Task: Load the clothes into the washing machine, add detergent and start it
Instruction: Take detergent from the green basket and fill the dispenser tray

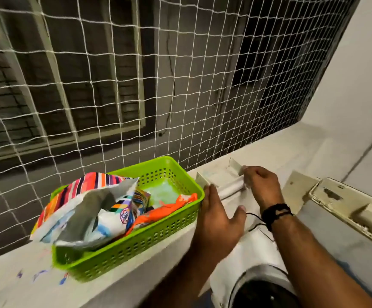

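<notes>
A pale concrete ledge (136, 270), flecked with blue and red marks near its left end, runs along a white rope net (118, 90); behind the net stand a grey wall and a barred window. On the ledge sits a green perforated basket (145, 243) holding an opened striped detergent packet (87, 210) and an orange wrapper. Just right of the basket, the left hand (218, 221) lies flat with fingers straight and spread, beside a white roll (230, 189). The right hand (261, 185), a black band on its wrist, curls its fingers round the roll's far end. The washing machine's white edge (340, 203) shows at lower right
</notes>
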